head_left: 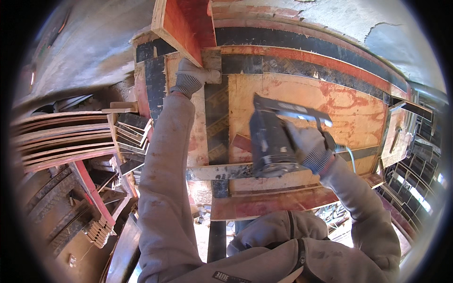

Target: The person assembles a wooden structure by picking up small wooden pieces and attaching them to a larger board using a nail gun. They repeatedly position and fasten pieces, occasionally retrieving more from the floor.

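My right hand, in a grey knit-cuffed work glove, is wrapped round the handle of a black pneumatic nail gun. The gun hangs over the middle of a wooden panel, slightly blurred, and a thin light-blue hose runs from its handle. My left arm reaches to the far side, where my gloved left hand grips the near lower end of a red-faced plywood board. That board stands on edge above the panel, and part of my fingers is hidden by it. Beneath both hands lies the orange-stained plywood panel, framed with black and red strips.
Stacked plywood sheets stand at the left, with a red-edged plank below them. A short reddish wood piece lies on the panel beside the gun. Dark framed panels are piled at the right. A concrete wall rises at the far left.
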Tool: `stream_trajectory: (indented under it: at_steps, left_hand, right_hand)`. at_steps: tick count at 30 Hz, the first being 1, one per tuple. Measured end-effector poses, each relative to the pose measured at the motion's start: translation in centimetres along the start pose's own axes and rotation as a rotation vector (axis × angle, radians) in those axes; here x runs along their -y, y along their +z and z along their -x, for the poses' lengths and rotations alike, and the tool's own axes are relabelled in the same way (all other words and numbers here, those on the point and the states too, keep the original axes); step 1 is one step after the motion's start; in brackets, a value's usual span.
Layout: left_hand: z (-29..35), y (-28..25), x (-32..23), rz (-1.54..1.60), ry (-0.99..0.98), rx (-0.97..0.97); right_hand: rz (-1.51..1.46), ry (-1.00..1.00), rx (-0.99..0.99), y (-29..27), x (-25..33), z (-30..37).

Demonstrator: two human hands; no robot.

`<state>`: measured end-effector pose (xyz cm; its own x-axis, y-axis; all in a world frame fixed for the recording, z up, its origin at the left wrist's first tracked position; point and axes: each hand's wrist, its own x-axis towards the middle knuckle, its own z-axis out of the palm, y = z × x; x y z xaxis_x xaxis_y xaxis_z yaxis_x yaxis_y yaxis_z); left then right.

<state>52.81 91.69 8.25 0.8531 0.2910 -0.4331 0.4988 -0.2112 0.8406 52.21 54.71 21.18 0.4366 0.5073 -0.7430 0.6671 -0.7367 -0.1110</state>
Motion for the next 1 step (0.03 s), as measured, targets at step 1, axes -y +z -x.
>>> stream_trajectory:
  at_steps: [1]
  left_hand:
    - [0.32,-0.08,-0.66,-0.013,-0.022,0.005]
  right_hand:
    - [0.095,-0.039,-0.014,-0.38,1.41,-1.48]
